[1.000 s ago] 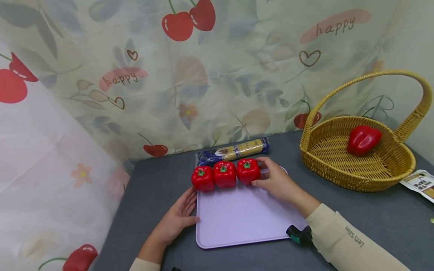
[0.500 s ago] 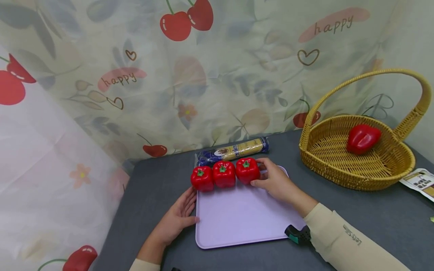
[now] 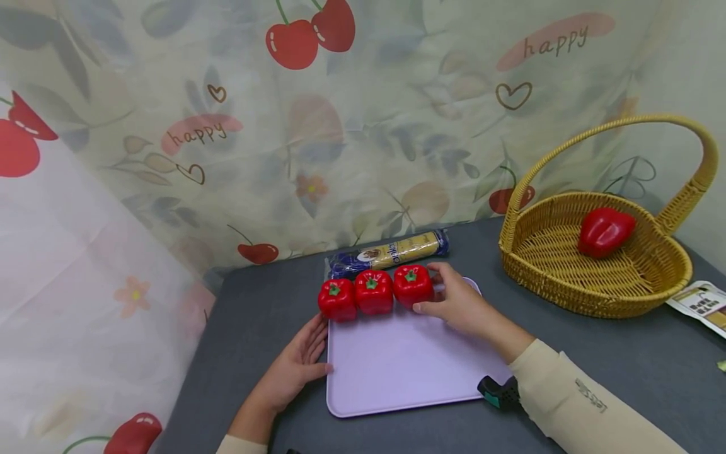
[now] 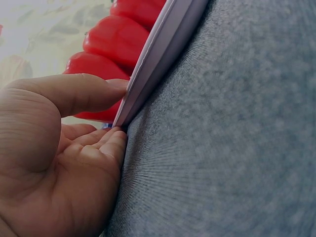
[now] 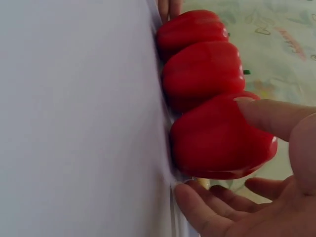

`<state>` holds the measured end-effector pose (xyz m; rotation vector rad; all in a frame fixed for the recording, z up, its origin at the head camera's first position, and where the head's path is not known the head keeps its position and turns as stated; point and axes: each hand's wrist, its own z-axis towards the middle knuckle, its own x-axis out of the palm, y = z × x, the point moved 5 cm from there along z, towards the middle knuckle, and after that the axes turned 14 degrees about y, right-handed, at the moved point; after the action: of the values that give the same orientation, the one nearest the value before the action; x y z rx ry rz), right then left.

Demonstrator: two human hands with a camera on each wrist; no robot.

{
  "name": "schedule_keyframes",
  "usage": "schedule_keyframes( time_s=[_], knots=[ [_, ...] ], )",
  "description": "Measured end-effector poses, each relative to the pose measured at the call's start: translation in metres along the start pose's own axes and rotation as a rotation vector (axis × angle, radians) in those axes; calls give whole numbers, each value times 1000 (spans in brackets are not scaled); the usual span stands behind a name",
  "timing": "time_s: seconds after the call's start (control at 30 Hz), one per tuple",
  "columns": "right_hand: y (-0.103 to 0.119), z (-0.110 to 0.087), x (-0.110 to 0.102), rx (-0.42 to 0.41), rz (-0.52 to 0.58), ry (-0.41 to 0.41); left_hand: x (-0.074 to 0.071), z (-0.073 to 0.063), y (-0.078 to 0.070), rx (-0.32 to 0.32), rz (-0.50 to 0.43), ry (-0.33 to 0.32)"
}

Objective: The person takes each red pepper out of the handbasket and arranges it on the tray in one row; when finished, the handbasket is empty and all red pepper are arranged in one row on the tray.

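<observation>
Three red bell peppers with green stems stand in a row along the far edge of a lilac tray (image 3: pixel 408 372): a left pepper (image 3: pixel 337 300), a middle pepper (image 3: pixel 374 292) and a right pepper (image 3: pixel 413 285). My right hand (image 3: pixel 462 302) holds the right pepper from its side, thumb (image 5: pixel 266 114) laid on it and fingers around it near the tray's edge. At the tray's left side, my left hand (image 3: pixel 292 366) has its fingers extended toward the left pepper. Its thumb (image 4: pixel 94 94) touches the tray rim in the left wrist view.
Behind the peppers lies a long blue and yellow food packet (image 3: pixel 391 253). A wicker basket (image 3: pixel 595 302) with a tall handle stands at the right, one more red pepper (image 3: pixel 605 232) inside. A white and brown pouch (image 3: pixel 703 306) lies beside it. Printed curtain (image 3: pixel 368 157) backs the table.
Both hands and the peppers stay almost where they were; the right thumb shifts very slightly left along the pepper's front. The whole head view drifts a little.
</observation>
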<state>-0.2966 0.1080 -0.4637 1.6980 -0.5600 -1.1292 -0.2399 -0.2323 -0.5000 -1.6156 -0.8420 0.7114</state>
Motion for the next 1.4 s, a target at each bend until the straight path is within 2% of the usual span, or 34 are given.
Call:
schedule_keyframes(
  time_s=[0.2,0.6,0.7,0.97,1.2,1.4],
  knots=[
    [15,-9,-11,-31,-26,-17,1,0,-1,-1,-1,3],
    [52,-38,-48,-124,9,-91,1,0,-1,3,3,5],
    [61,-46,-58,-176,34,-108,1,0,-1,7,2,6],
    [77,-67,-85,-382,85,-165,1,0,-1,3,4,0],
    [85,-86,-105,-457,129,-200,1,0,0,3,5,2],
    [88,-97,-116,-562,295,-188,0,0,1,2,8,4]
  ],
)
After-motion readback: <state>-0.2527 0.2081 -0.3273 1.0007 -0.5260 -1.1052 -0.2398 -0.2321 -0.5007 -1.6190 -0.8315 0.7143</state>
